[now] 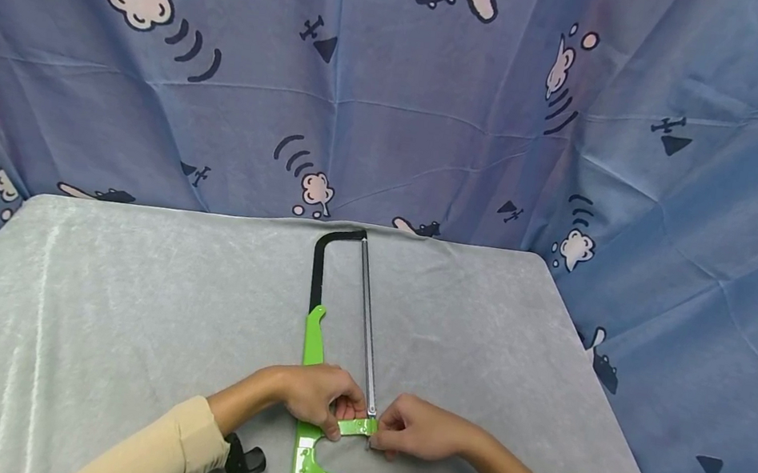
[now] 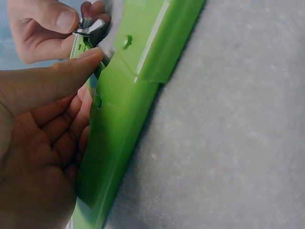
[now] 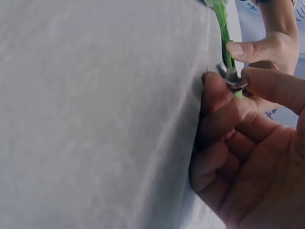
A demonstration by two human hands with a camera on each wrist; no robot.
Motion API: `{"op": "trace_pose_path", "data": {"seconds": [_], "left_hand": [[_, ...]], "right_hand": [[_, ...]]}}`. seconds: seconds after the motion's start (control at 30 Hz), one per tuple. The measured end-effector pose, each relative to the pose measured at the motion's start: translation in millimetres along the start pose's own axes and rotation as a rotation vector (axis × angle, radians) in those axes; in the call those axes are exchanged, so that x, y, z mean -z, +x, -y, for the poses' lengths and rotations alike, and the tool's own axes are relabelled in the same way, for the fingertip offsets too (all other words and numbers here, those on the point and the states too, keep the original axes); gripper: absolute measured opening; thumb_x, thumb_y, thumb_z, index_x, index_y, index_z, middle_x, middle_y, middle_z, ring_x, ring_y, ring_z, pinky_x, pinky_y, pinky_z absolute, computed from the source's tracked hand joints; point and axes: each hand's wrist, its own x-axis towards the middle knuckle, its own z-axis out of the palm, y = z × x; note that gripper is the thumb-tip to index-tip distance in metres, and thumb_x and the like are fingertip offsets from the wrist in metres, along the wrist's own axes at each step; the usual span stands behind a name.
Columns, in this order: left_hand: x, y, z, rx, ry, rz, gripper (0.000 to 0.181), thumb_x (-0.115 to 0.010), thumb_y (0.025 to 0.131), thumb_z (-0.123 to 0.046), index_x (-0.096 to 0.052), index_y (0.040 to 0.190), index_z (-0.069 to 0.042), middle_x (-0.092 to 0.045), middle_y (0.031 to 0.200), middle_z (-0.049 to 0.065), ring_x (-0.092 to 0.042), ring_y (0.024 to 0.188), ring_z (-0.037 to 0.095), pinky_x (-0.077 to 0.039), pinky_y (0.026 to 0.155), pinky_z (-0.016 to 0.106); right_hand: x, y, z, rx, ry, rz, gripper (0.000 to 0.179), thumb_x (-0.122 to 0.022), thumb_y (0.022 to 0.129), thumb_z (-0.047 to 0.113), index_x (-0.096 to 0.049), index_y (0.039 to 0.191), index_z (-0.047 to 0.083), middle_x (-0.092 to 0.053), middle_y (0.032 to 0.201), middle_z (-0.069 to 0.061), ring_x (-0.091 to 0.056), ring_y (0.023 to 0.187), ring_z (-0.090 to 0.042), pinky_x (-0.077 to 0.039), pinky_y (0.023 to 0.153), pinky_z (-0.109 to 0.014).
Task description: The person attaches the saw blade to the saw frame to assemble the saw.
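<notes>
A hacksaw (image 1: 313, 340) with a bright green handle and black front frame lies on the table, its tip pointing away from me. Its grey blade (image 1: 368, 324) runs along the right side. My left hand (image 1: 320, 394) pinches the short green arm near the blade's close end, thumb on top in the left wrist view. From the right, my right hand (image 1: 421, 428) holds the metal wing nut (image 2: 96, 27) on the threaded bolt at that arm's end, between thumb and curled fingers. In the right wrist view the fingers partly hide the wing nut (image 3: 237, 85).
A pale grey plush cloth (image 1: 144, 300) covers the table. Behind it and along the right hangs a blue printed curtain (image 1: 402, 126). Black camera mounts (image 1: 243, 460) sit under both wrists, beside beige sleeves (image 1: 175, 442).
</notes>
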Motion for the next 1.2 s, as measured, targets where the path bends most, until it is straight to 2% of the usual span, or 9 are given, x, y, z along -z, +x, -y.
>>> {"op": "trace_pose_path", "data": {"seconds": [0.23,0.57,0.73,0.83,1.03,1.2], "left_hand": [[0.0,0.4,-0.1,0.015,-0.008,-0.004,0.024,-0.081,0.077,0.001,-0.068,0.093,-0.01,-0.055,0.073,-0.01,-0.05,0.068,-0.002,-0.045,0.066,0.016],[-0.1,0.9,0.6,0.0,-0.003,0.003,0.023,-0.081,0.078,0.001,-0.068,0.093,-0.01,-0.055,0.073,-0.01,-0.05,0.068,-0.002,-0.044,0.066,0.016],[-0.3,0.7,0.3,-0.005,-0.005,0.006,0.023,-0.081,0.078,0.001,-0.067,0.093,-0.01,-0.055,0.073,-0.009,-0.05,0.068,-0.001,-0.045,0.065,0.017],[-0.2,0.6,0.3,-0.006,-0.005,0.005,0.024,-0.081,0.078,0.001,-0.068,0.094,-0.01,-0.055,0.074,-0.009,-0.05,0.068,-0.001,-0.045,0.066,0.017],[-0.3,0.4,0.5,-0.008,-0.008,0.005,0.024,-0.081,0.078,0.001,-0.068,0.094,-0.01,-0.056,0.074,-0.009,-0.051,0.069,-0.001,-0.045,0.066,0.017],[0.0,0.0,-0.1,-0.013,-0.005,0.004,0.023,-0.081,0.078,0.001,-0.068,0.095,-0.009,-0.056,0.074,-0.008,-0.051,0.069,-0.001,-0.045,0.066,0.017]], "right_hand": [[2.1,-3.8,-4.0,0.077,0.016,0.033,0.022,-0.065,0.093,0.006,-0.063,0.074,-0.005,-0.047,0.059,0.014,-0.035,0.051,0.006,-0.028,0.048,-0.015],[0.2,-5.1,1.2,0.046,-0.018,-0.005,0.018,-0.065,0.091,0.004,-0.066,0.075,-0.004,-0.048,0.057,0.015,-0.036,0.05,0.006,-0.028,0.047,-0.015],[-3.0,-3.5,7.2,0.055,-0.204,-0.123,0.018,-0.066,0.086,0.006,-0.064,0.068,0.009,-0.047,0.057,0.018,-0.038,0.049,0.007,-0.031,0.046,-0.013],[-5.4,-1.7,12.5,0.028,-0.312,-0.202,0.023,-0.069,0.083,0.013,-0.059,0.063,0.018,-0.044,0.054,0.019,-0.037,0.047,0.007,-0.031,0.045,-0.013],[-12.9,1.3,20.4,-0.046,-0.402,-0.256,0.043,-0.079,0.08,0.038,-0.052,0.052,0.021,-0.039,0.046,0.021,-0.033,0.041,0.008,-0.028,0.04,-0.014],[-18.9,3.8,21.5,-0.086,-0.468,-0.301,0.047,-0.081,0.076,0.044,-0.048,0.051,0.022,-0.036,0.044,0.02,-0.032,0.04,0.005,-0.027,0.039,-0.017]]}}
